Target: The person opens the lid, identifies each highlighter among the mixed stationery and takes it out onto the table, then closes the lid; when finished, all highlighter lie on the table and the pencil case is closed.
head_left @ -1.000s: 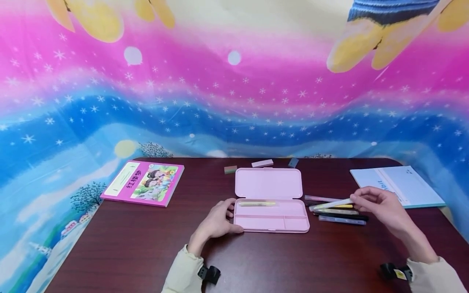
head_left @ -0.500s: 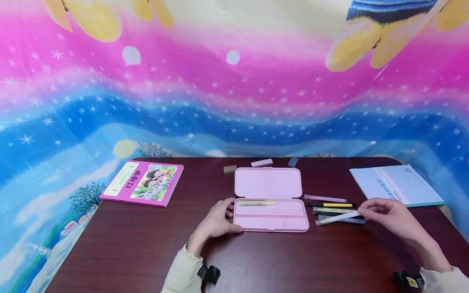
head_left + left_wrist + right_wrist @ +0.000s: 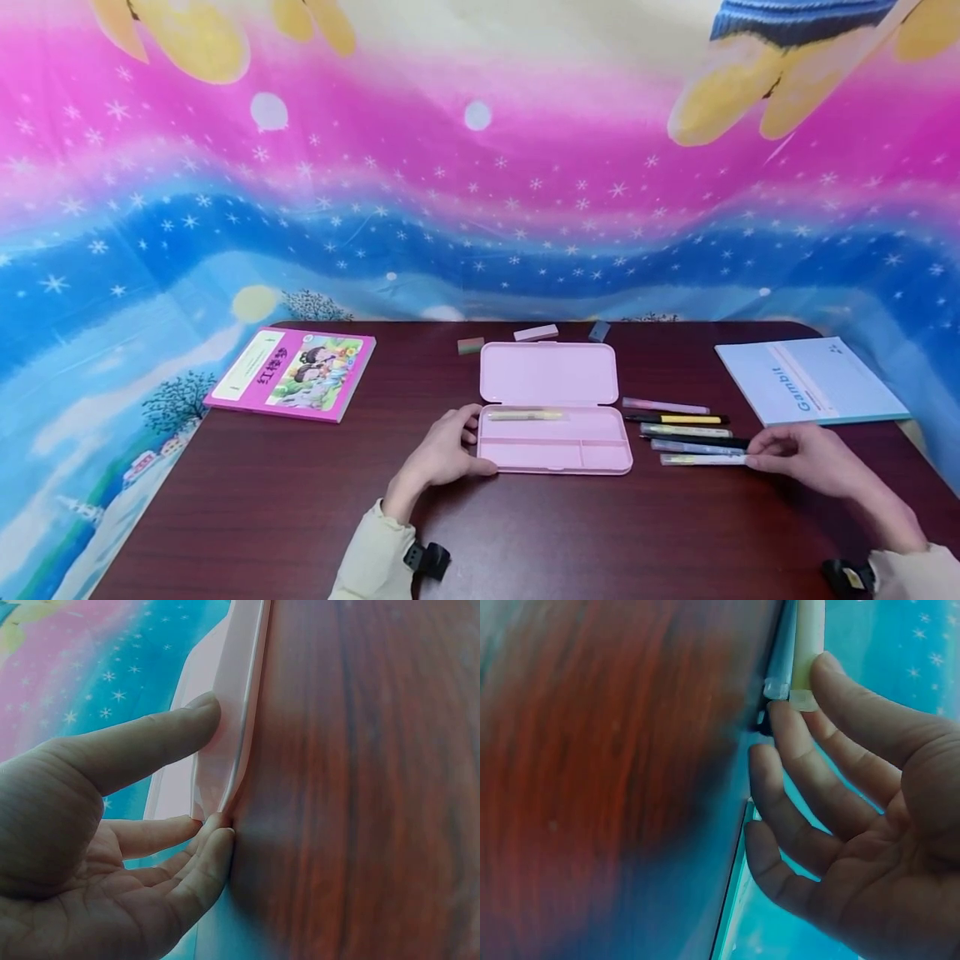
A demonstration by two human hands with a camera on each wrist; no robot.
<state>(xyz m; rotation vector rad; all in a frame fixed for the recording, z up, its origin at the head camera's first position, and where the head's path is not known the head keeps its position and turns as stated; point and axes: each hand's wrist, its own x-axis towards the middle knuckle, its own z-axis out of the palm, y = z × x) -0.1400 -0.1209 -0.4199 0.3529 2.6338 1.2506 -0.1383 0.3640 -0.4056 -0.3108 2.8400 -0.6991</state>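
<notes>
A pink pencil case (image 3: 532, 428) lies with its lid (image 3: 548, 373) folded back, and a yellowish pen (image 3: 525, 415) rests in its long rear compartment. My left hand (image 3: 447, 450) grips the case's left end; the left wrist view shows the thumb (image 3: 169, 742) on its front side and fingertips at the corner. On the right, my right hand (image 3: 813, 460) pinches the right end of a pale yellow-and-white pen (image 3: 701, 460) between thumb and fingers. That pen is the nearest of a row of pens, just in front of a bluish clear pen (image 3: 693, 447).
Behind it lie a black pen (image 3: 697, 440), a black-and-yellow pen (image 3: 675, 419) and a pinkish pen (image 3: 663, 406). Small blocks, pink (image 3: 536, 333), grey (image 3: 599, 332) and green-brown (image 3: 471, 346), sit behind the case. A pink book (image 3: 292, 375) lies left, a light-blue notebook (image 3: 817, 379) right.
My right hand has carried the pale pen from over the other pens toward me and down to the front of the row. The left hand and case have stayed put.
</notes>
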